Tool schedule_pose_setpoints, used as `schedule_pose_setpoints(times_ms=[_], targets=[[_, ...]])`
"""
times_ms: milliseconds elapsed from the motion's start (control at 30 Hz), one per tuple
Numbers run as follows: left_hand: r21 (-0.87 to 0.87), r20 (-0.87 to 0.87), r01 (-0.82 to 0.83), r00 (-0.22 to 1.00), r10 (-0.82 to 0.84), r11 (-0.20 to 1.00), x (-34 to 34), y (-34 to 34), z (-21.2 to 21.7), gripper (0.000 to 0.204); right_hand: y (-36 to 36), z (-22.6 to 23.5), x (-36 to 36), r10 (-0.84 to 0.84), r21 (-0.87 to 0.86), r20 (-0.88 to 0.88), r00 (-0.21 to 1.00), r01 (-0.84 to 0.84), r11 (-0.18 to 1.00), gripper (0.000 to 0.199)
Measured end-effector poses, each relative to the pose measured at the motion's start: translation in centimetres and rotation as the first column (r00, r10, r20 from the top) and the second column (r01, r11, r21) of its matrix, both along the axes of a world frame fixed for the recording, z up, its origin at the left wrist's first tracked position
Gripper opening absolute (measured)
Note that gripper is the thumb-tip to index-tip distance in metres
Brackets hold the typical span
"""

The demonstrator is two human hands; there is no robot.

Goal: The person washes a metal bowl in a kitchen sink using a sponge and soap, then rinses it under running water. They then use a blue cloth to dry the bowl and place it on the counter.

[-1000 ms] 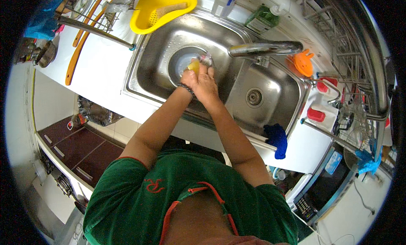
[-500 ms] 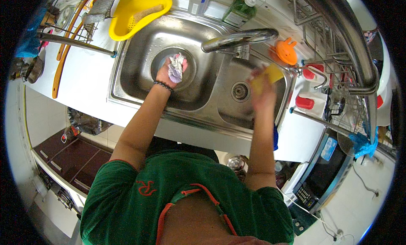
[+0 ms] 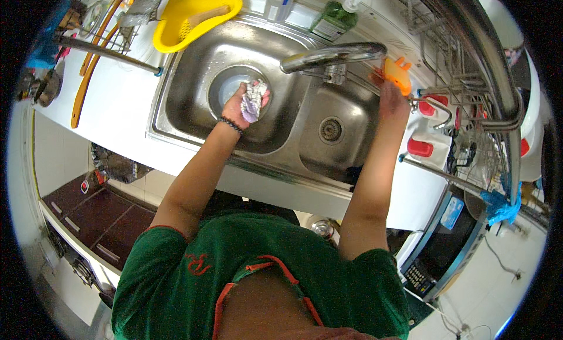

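My left hand [image 3: 234, 106] is closed on a crumpled white and lilac scrubbing cloth [image 3: 254, 99], its fingers curled around the far side. Under it, in the large left sink basin [image 3: 187, 99], sits a round metal bowl [image 3: 218, 89] with some cloudy liquid. Out at the back right corner of the small basin [image 3: 358, 111], my right hand [image 3: 393, 101] reaches to an orange holder [image 3: 398, 75]. Its fingers are blurred and partly hidden, so their grip does not show. The yellow sponge is not visible.
The chrome faucet [image 3: 328, 54] reaches over the divider. A yellow strainer basket [image 3: 170, 32] stands at the back left, a green soap bottle [image 3: 334, 20] behind the faucet. Wire racks [image 3: 469, 88] and red-topped white containers [image 3: 420, 148] line the right side.
My right hand has moved from over the small basin to the orange holder at the back right. The yellow sponge it held has gone from view. My left hand has shifted slightly right.
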State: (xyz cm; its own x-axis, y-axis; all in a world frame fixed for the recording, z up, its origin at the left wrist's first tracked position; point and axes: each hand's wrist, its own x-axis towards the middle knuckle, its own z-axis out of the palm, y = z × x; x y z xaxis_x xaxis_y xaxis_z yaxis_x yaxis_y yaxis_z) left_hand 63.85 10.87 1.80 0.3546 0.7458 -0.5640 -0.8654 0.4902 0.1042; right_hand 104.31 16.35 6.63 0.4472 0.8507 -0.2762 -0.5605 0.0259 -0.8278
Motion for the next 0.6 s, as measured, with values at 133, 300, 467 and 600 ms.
schedule_pose_setpoints(times_ms=[133,300,467,600], targets=[[0.065,-0.007,-0.019,1.0,0.019,0.998,0.9,-0.1,0.8,0.037,-9.7,3.1,-15.9,0.242,-0.002,0.125,0.962,-0.243,0.97,0.028],[-0.049,0.176,-0.009,0.984,0.017,0.999,1.7,-1.0,-0.2,0.041,-9.7,2.8,-30.0,0.258,-0.144,0.946,0.197,-0.458,0.877,0.034],[0.047,-0.014,0.113,0.994,-0.113,0.992,-2.0,-1.9,0.0,0.037,-8.5,2.4,-33.5,0.344,-0.222,0.927,0.151,-0.518,0.826,0.024],[-0.196,-0.404,-0.045,0.914,-0.039,0.98,2.1,-0.4,1.3,0.033,-5.2,2.3,-33.5,0.462,-0.35,0.846,0.266,-0.375,0.858,0.02]])
